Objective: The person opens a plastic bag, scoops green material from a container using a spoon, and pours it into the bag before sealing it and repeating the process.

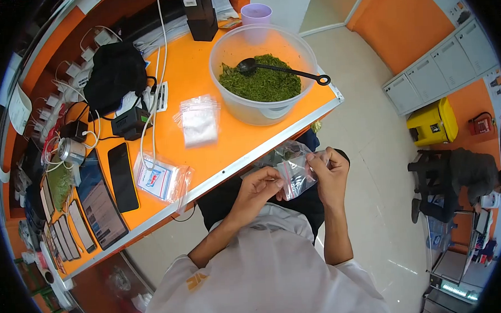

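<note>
A small clear zip bag (pixel 297 179) with a red line along its edge is pinched between my left hand (pixel 257 191) and my right hand (pixel 328 172), over my lap. Another clear plastic bag (pixel 286 151) lies just behind it. On the orange table (pixel 206 167) a large translucent tub (pixel 260 112) holds chopped green leaves (pixel 269 80). A black spoon (pixel 286 69) rests in the leaves, its handle over the rim. Left of the tub is a stack of empty zip bags (pixel 200 125). A packet with a blue and red label (pixel 161 178) lies near the table's front edge.
Phones (pixel 122 176), a tablet (pixel 100 202), white cables and a black cloth bag (pixel 114 78) crowd the table's left side. A purple cup (pixel 256 14) stands behind the tub. At the right, a person (pixel 469 166) is near a yellow bin (pixel 434 123) and grey lockers (pixel 445 64).
</note>
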Demonstrator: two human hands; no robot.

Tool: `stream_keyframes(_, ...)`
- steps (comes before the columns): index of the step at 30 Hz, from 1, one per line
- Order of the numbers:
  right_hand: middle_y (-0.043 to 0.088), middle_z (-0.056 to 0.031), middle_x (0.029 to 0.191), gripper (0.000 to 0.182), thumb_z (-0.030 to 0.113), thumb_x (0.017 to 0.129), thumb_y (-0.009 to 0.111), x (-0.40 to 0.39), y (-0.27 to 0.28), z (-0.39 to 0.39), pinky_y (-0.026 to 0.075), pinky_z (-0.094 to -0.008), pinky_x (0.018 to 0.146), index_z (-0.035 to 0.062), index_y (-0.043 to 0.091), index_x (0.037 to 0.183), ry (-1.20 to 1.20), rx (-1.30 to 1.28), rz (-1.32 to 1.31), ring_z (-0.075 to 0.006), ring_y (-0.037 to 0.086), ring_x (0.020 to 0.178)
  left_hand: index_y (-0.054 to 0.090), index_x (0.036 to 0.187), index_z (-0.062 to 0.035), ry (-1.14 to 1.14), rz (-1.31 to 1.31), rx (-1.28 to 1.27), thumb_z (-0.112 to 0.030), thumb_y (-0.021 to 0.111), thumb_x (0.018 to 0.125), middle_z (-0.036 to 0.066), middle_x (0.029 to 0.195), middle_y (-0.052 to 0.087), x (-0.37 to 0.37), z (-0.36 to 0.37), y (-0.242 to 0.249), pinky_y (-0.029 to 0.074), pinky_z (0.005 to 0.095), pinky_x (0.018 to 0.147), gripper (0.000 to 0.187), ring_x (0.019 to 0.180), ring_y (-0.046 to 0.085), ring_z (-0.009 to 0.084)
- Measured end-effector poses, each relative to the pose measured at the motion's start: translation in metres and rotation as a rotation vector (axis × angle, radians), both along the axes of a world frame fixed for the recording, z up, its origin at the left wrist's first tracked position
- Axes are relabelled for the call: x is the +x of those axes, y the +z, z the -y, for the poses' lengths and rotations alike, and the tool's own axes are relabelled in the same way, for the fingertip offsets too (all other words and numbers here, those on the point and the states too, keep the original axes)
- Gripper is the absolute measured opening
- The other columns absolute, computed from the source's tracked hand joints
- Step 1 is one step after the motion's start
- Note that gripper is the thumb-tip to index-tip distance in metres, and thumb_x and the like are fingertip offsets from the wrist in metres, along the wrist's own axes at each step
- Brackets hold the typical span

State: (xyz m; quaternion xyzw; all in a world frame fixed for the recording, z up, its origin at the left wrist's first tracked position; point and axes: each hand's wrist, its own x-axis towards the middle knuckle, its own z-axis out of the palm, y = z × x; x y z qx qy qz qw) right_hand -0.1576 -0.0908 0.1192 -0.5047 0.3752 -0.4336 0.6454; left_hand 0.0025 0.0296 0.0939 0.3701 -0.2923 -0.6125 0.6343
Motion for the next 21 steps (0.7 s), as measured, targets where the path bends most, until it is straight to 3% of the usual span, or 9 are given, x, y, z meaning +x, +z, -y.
stream_keyframes(2, 0.064, -0.0045, 0.073, 0.036, 0.001, 0.094, 0.073, 0.002, -0.002, 0.000, 0.041, -0.0233, 0.053, 0.0109, 0.046, 0.072, 0.015, -0.021, -0.002, -0.0075, 0.055, 0.061, 0.066, 0.109, 0.0013, 0.005, 0.023, 0.012, -0.011, 0.062, 0.106, 0.006, 0.094, 0.070, 0.001, 0.001, -0.005, 0.051, 0.0252, 0.074, 0.013, 0.083, 0.067, 0.0107)
stream_keyframes(7, 0.068, -0.0069, 0.076, 0.041, -0.003, 0.092, 0.077, 0.004, -0.004, 0.004, 0.047, -0.0224, 0.059, 0.0082, 0.044, 0.072, -0.006, -0.023, -0.062, -0.0067, 0.060, 0.068, 0.067, 0.108, 0.0021, 0.023, 0.084, 0.034, -0.010, 0.062, 0.105, 0.007, 0.095, 0.071, 0.002, -0.001, -0.001, 0.051, 0.0246, 0.073, 0.013, 0.084, 0.068, 0.0109)
stream_keyframes(11, 0.067, -0.0059, 0.074, 0.042, -0.002, 0.091, 0.079, 0.001, -0.013, 0.005, 0.046, -0.0219, 0.058, 0.0082, 0.043, 0.073, 0.011, -0.109, -0.120, -0.0061, 0.059, 0.066, 0.068, 0.107, 0.0030, 0.042, 0.140, 0.044, -0.006, 0.063, 0.103, 0.007, 0.095, 0.071, 0.004, -0.001, -0.003, 0.052, 0.0245, 0.073, 0.010, 0.085, 0.068, 0.0118)
stream_keyframes(14, 0.070, -0.0086, 0.084, 0.034, -0.002, 0.089, 0.081, 0.001, -0.013, 0.005, 0.048, -0.0239, 0.064, 0.0042, 0.049, 0.077, 0.041, -0.052, -0.113, -0.0077, 0.061, 0.074, 0.067, 0.105, 0.0035, 0.068, 0.116, 0.057, -0.002, 0.064, 0.102, 0.007, 0.094, 0.070, 0.003, 0.000, -0.001, 0.052, 0.0246, 0.075, 0.007, 0.084, 0.067, 0.0114)
stream_keyframes(16, 0.071, -0.0117, 0.096, 0.023, -0.001, 0.085, 0.083, 0.010, -0.007, 0.004, 0.053, -0.0289, 0.074, -0.0005, 0.060, 0.089, -0.142, -0.411, -0.244, -0.0155, 0.067, 0.083, 0.067, 0.104, 0.0038, 0.103, 0.100, 0.039, 0.000, 0.064, 0.101, 0.007, 0.094, 0.070, 0.001, 0.002, -0.008, 0.052, 0.0249, 0.075, 0.006, 0.083, 0.067, 0.0109)
stream_keyframes(17, 0.071, -0.0117, 0.096, 0.023, -0.001, 0.085, 0.083, 0.011, 0.001, 0.002, 0.053, -0.0289, 0.074, -0.0005, 0.060, 0.089, -0.141, -0.411, -0.243, -0.0155, 0.067, 0.083, 0.067, 0.103, 0.0040, 0.139, 0.083, 0.020, 0.001, 0.065, 0.100, 0.006, 0.093, 0.069, 0.001, 0.002, -0.011, 0.053, 0.0252, 0.075, 0.005, 0.083, 0.066, 0.0103)
stream_keyframes(19, 0.071, -0.0143, 0.105, 0.028, 0.000, 0.081, 0.085, 0.009, 0.016, -0.003, 0.055, -0.0338, 0.084, -0.0021, 0.067, 0.103, -0.241, -0.812, -0.551, -0.0260, 0.070, 0.092, 0.067, 0.102, 0.0044, 0.171, 0.127, 0.028, 0.002, 0.065, 0.100, 0.006, 0.093, 0.069, 0.002, 0.003, -0.016, 0.053, 0.0251, 0.074, 0.004, 0.082, 0.065, 0.0096)
stream_keyframes(20, 0.071, -0.0143, 0.105, 0.028, 0.000, 0.081, 0.085, 0.005, 0.015, -0.005, 0.055, -0.0338, 0.084, -0.0021, 0.067, 0.103, -0.239, -0.810, -0.552, -0.0260, 0.070, 0.092, 0.067, 0.102, 0.0048, 0.199, 0.170, 0.039, 0.003, 0.065, 0.099, 0.006, 0.093, 0.068, 0.002, 0.002, -0.018, 0.053, 0.0251, 0.073, 0.003, 0.082, 0.064, 0.0090)
stream_keyframes(21, 0.071, -0.0143, 0.104, 0.030, 0.001, 0.080, 0.085, -0.001, 0.013, -0.008, 0.056, -0.0344, 0.084, -0.0020, 0.068, 0.105, -0.043, -0.787, -0.482, -0.0287, 0.071, 0.092, 0.067, 0.102, 0.0048, 0.198, 0.169, 0.043, 0.003, 0.065, 0.099, 0.006, 0.093, 0.068, 0.001, 0.001, -0.017, 0.053, 0.0251, 0.073, 0.003, 0.082, 0.064, 0.0090)
